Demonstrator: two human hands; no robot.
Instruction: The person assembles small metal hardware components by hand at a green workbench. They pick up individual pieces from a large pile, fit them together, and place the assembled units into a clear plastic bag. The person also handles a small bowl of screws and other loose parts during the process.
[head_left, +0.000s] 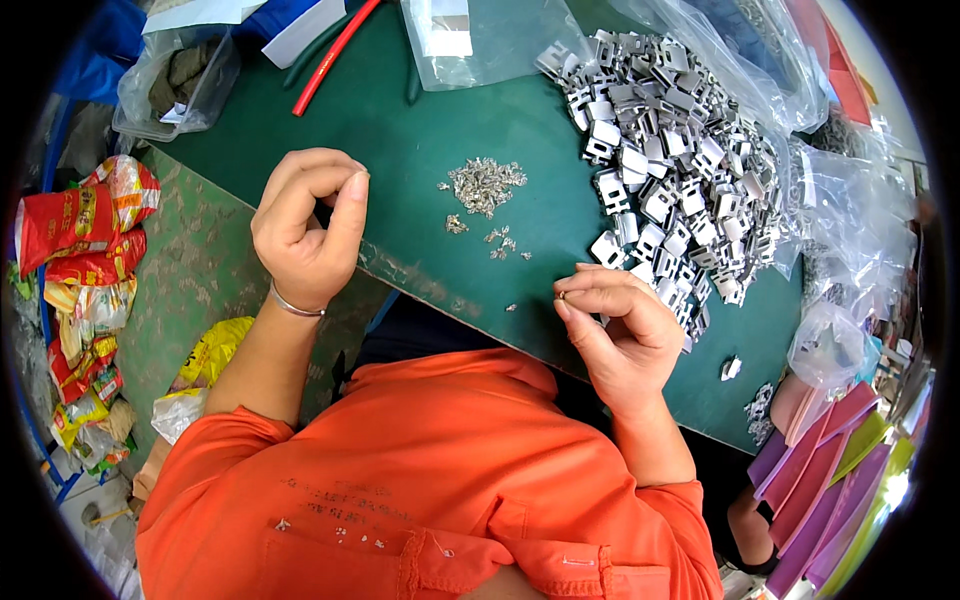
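A small workshop, an assembly bench by the look of it. At the centre sits a worn green work table (pixel 430 150), its paint scuffed along the near edge. On its right side lies a big heap of stamped grey metal brackets (pixel 675 160); in the middle, a little pile of tiny silvery metal parts (pixel 485 183). Clear plastic bags (pixel 850 230) crowd the table's right end, and crumpled red and yellow wrappers (pixel 85 260) litter the floor off its left.

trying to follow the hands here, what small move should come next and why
Probably the left hand reaches to the pile of grey metal clips: the right hand already pinches a tiny part at its fingertips, while the left looks to hold nothing.
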